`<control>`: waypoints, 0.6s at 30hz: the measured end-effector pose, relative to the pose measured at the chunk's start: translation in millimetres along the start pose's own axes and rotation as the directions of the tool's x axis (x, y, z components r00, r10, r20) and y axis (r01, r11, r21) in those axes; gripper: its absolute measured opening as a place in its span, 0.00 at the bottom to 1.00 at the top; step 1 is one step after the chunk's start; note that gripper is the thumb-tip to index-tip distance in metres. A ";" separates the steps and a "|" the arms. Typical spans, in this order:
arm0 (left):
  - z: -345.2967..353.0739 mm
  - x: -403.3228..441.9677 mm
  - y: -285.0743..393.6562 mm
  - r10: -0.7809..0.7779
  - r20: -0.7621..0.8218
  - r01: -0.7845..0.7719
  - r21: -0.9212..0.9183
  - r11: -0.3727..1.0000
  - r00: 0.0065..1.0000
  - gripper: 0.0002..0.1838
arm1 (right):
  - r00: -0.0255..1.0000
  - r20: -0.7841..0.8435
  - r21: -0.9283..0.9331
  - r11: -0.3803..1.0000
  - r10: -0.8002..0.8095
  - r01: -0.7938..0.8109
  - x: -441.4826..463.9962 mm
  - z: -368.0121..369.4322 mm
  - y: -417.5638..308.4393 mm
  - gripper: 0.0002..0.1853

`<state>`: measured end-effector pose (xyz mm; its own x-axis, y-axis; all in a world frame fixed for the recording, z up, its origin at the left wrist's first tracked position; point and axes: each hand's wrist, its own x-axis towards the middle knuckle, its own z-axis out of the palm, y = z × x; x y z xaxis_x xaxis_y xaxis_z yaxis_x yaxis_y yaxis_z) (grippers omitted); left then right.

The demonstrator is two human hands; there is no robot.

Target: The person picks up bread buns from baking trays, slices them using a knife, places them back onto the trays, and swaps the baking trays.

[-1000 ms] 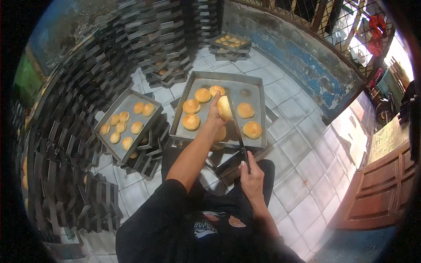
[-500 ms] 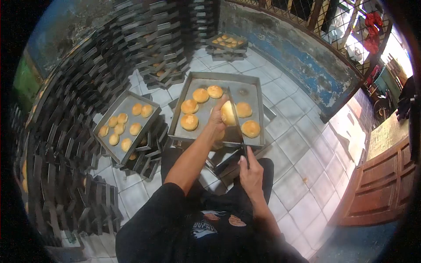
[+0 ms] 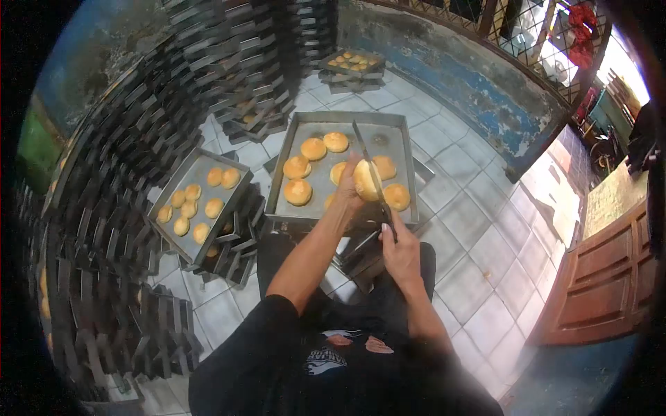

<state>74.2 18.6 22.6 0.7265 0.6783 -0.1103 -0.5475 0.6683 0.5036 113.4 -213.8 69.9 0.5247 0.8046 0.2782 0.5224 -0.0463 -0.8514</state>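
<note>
My left hand is closed on a round golden bun, held up above a large metal tray. Gripped at its handle by my right hand, a long knife has its blade across the right side of that bun, tip pointing away from me. How deep the blade sits in the bun I cannot tell. Several other buns lie in the tray on both sides of my left hand, some partly hidden behind it and the knife.
To the left, a smaller tray holds several buns on top of stacked trays. Tall stacks of dark metal trays line the left and back. Another tray of buns stands by the far wall. A wooden door is at the right.
The bun in my left hand has shifted slightly down and right, its pale side turned more toward me. The knife has tilted and slid a little, still against the bun.
</note>
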 end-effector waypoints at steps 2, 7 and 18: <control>-9.5 1.3 14.0 0.014 -0.016 -0.015 -0.043 0.999 1.000 0.27 | 1.000 0.012 -0.016 0.999 -0.029 0.029 -23.7 -2.6 7.9 0.24; -8.7 -7.3 9.8 0.047 -0.060 -0.040 0.107 0.993 0.997 0.29 | 0.993 0.062 0.025 0.994 0.101 -0.103 -30.8 -5.5 -2.1 0.25; -28.5 2.5 22.5 0.092 -0.029 -0.090 0.064 0.994 0.995 0.29 | 0.995 0.080 0.041 0.997 0.067 -0.070 -42.7 -5.9 9.0 0.24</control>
<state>51.9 44.1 9.3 0.6610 0.7452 -0.0881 -0.5825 0.5836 0.5657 99.7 -252.1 53.0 0.5032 0.8443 0.1844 0.4563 -0.0784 -0.8864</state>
